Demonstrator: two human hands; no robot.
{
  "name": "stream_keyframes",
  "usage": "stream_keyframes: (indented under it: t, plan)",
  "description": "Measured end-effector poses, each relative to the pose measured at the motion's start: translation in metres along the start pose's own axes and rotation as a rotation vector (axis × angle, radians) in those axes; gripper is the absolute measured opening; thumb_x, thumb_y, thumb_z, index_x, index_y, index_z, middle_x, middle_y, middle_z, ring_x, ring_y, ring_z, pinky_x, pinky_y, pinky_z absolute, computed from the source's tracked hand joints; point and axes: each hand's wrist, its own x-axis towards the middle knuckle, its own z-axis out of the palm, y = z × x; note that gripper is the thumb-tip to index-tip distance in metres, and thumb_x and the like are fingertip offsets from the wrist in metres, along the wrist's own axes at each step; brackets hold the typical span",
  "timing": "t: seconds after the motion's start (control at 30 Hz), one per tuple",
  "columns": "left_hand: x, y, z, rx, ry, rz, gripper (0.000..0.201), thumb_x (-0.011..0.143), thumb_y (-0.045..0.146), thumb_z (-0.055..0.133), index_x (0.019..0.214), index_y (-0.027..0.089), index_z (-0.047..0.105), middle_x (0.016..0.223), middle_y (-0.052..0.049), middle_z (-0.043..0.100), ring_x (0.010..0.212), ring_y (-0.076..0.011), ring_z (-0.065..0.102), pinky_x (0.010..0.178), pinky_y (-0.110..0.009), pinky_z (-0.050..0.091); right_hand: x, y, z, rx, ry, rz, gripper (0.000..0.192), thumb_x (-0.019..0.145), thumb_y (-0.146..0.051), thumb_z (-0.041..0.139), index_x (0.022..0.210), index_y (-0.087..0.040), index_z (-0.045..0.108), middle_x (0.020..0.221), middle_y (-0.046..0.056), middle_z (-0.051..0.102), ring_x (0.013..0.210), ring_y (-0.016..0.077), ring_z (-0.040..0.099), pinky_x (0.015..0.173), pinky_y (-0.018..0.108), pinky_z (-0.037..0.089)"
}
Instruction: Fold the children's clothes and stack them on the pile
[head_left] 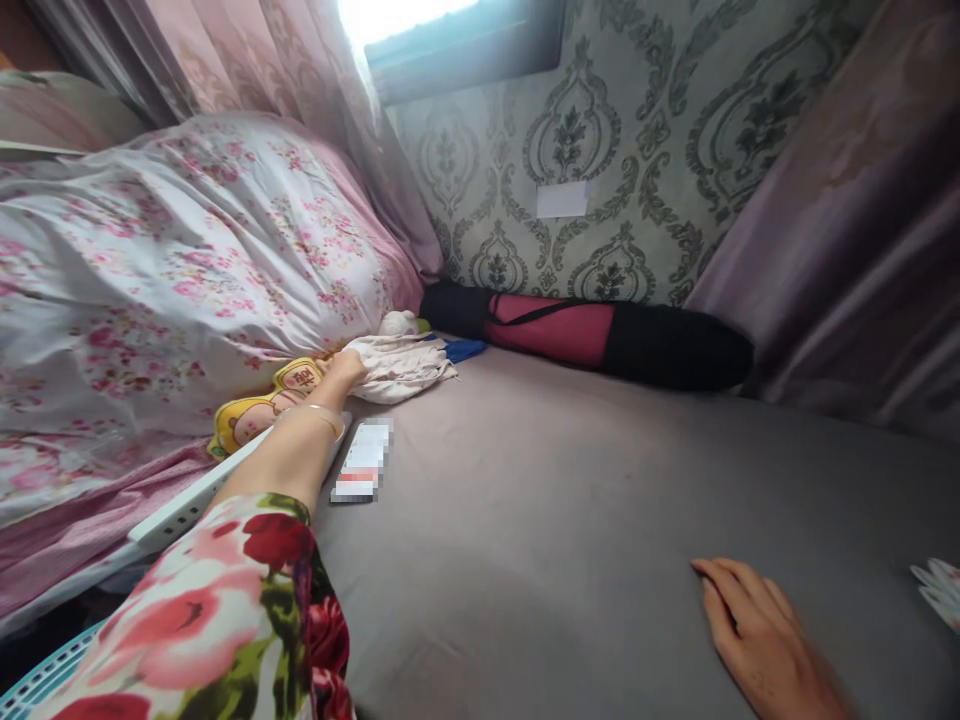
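My left hand (349, 368), a bangle on its wrist, reaches far forward along the bed's left side. Its fingers are closed on the near left edge of a crumpled cream cloth (401, 368); the fingertips are hidden. Just left of that hand lies a yellow cartoon plush cushion (247, 420). Nearer to me than the cloth, a phone (363, 460) with a blurred screen rests face up on the grey sheet (540, 520). My right hand (765, 630) lies palm down on the sheet at the lower right, fingers stretched out and holding nothing.
A black and dark pink bolster-shaped bag (555, 330) lies along the wall. Behind the cloth are a blue fabric piece (465, 349) and a small white plush (399, 322). Floral bedding (187, 260) is heaped at left. A blue basket (52, 675) sits lower left.
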Motion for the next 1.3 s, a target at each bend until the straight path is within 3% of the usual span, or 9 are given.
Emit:
stream_keyframes:
  t: [0.1, 0.33, 0.5, 0.63, 0.8, 0.93, 1.03, 1.17, 1.3]
  plan:
    - [0.002, 0.014, -0.016, 0.049, 0.094, -0.05, 0.03, 0.075, 0.03, 0.061, 0.09, 0.006, 0.07, 0.102, -0.028, 0.068, 0.109, -0.0426, 0.059, 0.098, -0.056, 0.033, 0.001, -0.001, -0.001, -0.016, 0.002, -0.01, 0.036, 0.096, -0.038, 0.036, 0.111, -0.018, 0.062, 0.103, 0.01, 0.065, 0.089, 0.0248, 0.06, 0.083, 0.04, 0.046]
    - [0.001, 0.074, -0.06, -0.106, 0.319, 0.134, 0.037, 0.091, 0.03, 0.04, 0.109, 0.011, 0.066, 0.114, -0.018, 0.068, 0.111, -0.033, 0.059, 0.098, -0.049, 0.037, 0.001, -0.004, -0.002, -0.013, -0.008, 0.006, 0.036, 0.096, -0.036, 0.036, 0.112, -0.016, 0.062, 0.104, 0.011, 0.064, 0.092, 0.0253, 0.06, 0.085, 0.04, 0.046]
    - [-0.001, 0.121, -0.082, -0.357, 0.418, 0.232, 0.034, 0.094, 0.031, 0.04, 0.113, 0.013, 0.062, 0.11, -0.012, 0.067, 0.104, -0.0252, 0.061, 0.092, -0.035, 0.044, 0.003, -0.009, -0.007, -0.011, -0.02, 0.02, 0.033, 0.096, -0.033, 0.038, 0.112, -0.017, 0.062, 0.106, 0.01, 0.064, 0.093, 0.0246, 0.06, 0.086, 0.039, 0.046]
    - [-0.014, 0.161, -0.094, -0.774, 0.455, 0.256, 0.022, 0.091, 0.025, 0.047, 0.101, 0.011, 0.061, 0.093, -0.01, 0.065, 0.088, -0.0205, 0.062, 0.087, -0.035, 0.048, 0.004, -0.013, -0.01, -0.011, -0.04, 0.051, 0.032, 0.096, -0.03, 0.038, 0.113, -0.017, 0.062, 0.106, 0.01, 0.064, 0.095, 0.0246, 0.059, 0.087, 0.039, 0.046]
    - [-0.058, 0.205, -0.104, -1.24, 0.351, 0.349, 0.017, 0.088, 0.018, 0.049, 0.104, 0.013, 0.054, 0.066, 0.001, 0.054, 0.056, -0.0119, 0.056, 0.064, -0.028, 0.051, 0.006, -0.017, -0.014, 0.025, -0.058, 0.089, 0.031, 0.095, -0.026, 0.038, 0.109, -0.016, 0.063, 0.105, 0.01, 0.065, 0.095, 0.0243, 0.06, 0.086, 0.039, 0.047]
    - [-0.103, 0.232, -0.11, -1.408, 0.19, 0.513, 0.008, 0.089, 0.02, 0.052, 0.094, 0.015, 0.056, 0.063, 0.002, 0.056, 0.056, -0.0101, 0.059, 0.062, -0.023, 0.051, 0.022, -0.027, -0.026, 0.115, -0.126, 0.161, 0.028, 0.093, -0.026, 0.041, 0.099, -0.019, 0.067, 0.096, 0.008, 0.068, 0.091, 0.0241, 0.063, 0.083, 0.039, 0.048]
    - [-0.137, 0.248, -0.111, -1.472, 0.087, 0.628, 0.009, 0.089, 0.023, 0.053, 0.091, 0.015, 0.057, 0.068, 0.0, 0.062, 0.063, -0.0109, 0.064, 0.065, -0.024, 0.053, 0.051, -0.049, -0.048, 0.271, -0.141, 0.262, 0.028, 0.093, -0.029, 0.042, 0.094, -0.02, 0.068, 0.092, 0.007, 0.071, 0.087, 0.0235, 0.066, 0.08, 0.039, 0.049]
    - [-0.18, 0.264, -0.112, -1.515, -0.029, 0.771, 0.013, 0.086, 0.02, 0.056, 0.098, 0.016, 0.055, 0.079, -0.002, 0.067, 0.077, -0.0148, 0.069, 0.073, -0.029, 0.056, 0.105, -0.088, -0.082, 0.575, 0.102, 0.318, 0.027, 0.094, -0.037, 0.044, 0.097, -0.02, 0.066, 0.097, 0.008, 0.07, 0.087, 0.0214, 0.064, 0.079, 0.035, 0.05]
    - [-0.216, 0.273, -0.113, -1.521, -0.118, 0.877, 0.025, 0.08, 0.01, 0.056, 0.104, 0.018, 0.054, 0.089, -0.003, 0.069, 0.092, -0.0178, 0.068, 0.08, -0.031, 0.056, 0.152, -0.113, -0.096, 0.745, 0.376, 0.372, 0.031, 0.089, -0.043, 0.054, 0.109, -0.021, 0.06, 0.108, 0.009, 0.066, 0.094, 0.021, 0.062, 0.08, 0.034, 0.051]
